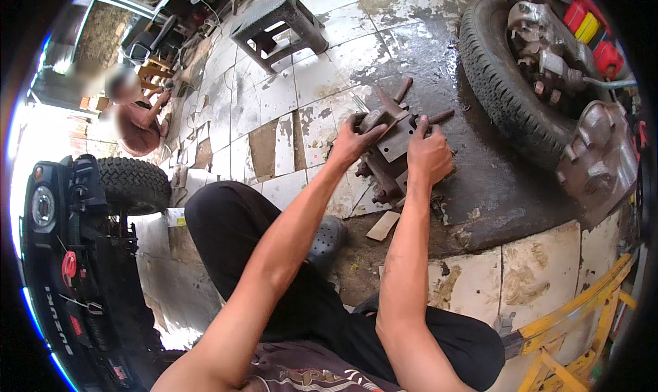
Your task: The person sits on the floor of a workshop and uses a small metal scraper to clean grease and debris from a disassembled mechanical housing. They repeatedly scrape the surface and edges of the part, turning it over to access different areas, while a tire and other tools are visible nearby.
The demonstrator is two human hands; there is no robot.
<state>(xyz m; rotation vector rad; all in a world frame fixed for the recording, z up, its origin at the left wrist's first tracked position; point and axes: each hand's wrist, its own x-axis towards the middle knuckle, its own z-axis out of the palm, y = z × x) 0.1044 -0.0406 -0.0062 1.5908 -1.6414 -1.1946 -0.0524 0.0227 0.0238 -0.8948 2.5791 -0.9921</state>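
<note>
Item, nearest: the person's black-trousered legs [274, 268] are folding in a crouch over the cracked, oil-stained white-tiled floor [274, 97], with a dark perforated rubber clog [327, 238] planting beside a small tan scrap of cardboard [382, 225]. Item, in hand: a rusty brown cast-metal mechanical assembly with protruding studs [392, 152] is sitting on the wet, greasy patch of floor, just ahead of the knees. The left hand [353, 140] is curling its fingers [363, 121] over the upper left corner of the assembly, gripping closed around that edge; the right hand [428, 155] is pressing down on the right side with its fingers [419, 126] bent over the top, wrapped tight rather than spread. Hazards, as judged: the oily film is likely making the grip slippery, so the heavy part could be shifting or tipping onto the fingers or the clog; the sharp plate edges and studs could be nicking bare skin; the slick tiles could be undermining the crouch. Item, right and farther: a worn black rubber tyre with a greasy metal hub [507, 83] is lying flat, well apart from the hands, with a rusty domed housing [600, 159] beside it. Item, farthest: a dark plastic stool [277, 25] is standing on the tiles; another person [133, 118] is sitting at the far left.
</note>
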